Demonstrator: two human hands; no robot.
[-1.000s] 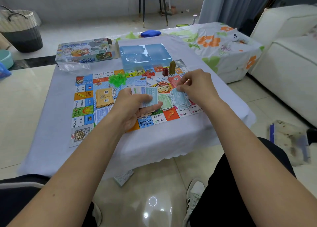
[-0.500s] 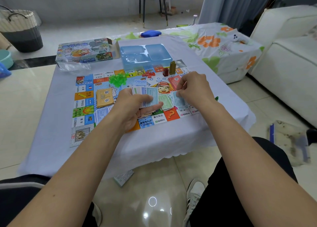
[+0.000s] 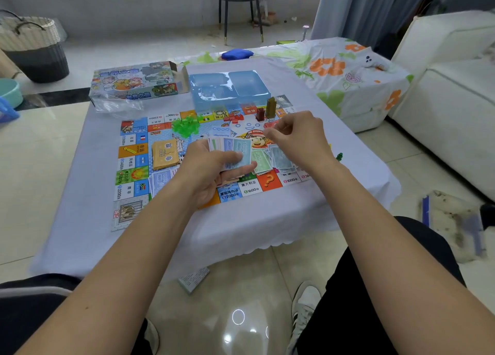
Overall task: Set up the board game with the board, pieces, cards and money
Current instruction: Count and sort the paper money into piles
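Observation:
The game board (image 3: 134, 151) lies flat on the cloth-covered table (image 3: 80, 193). My left hand (image 3: 211, 169) grips a fanned stack of paper money (image 3: 233, 149) over the board's near side. My right hand (image 3: 297, 137) hovers just to the right, fingers curled, with nothing visible in it. Below it lie a green money pile (image 3: 261, 161) and a blue money pile (image 3: 281, 160). More bills (image 3: 160, 179) and a yellow card stack (image 3: 164, 155) sit on the board's left part. Green houses (image 3: 186, 125), red houses (image 3: 234, 117) and tall tokens (image 3: 270, 106) stand at its far side.
A blue plastic tray (image 3: 227, 86) and the game box (image 3: 134, 82) sit at the table's far side, beside a clear plastic bag (image 3: 115, 105). A small green piece (image 3: 339, 156) lies right of the board. A folded leaflet (image 3: 192, 279) is on the floor by my feet.
My right hand laid a bill on the blue pile, then lifted off it and drew back up toward the stack in my left hand. My left hand stayed in place.

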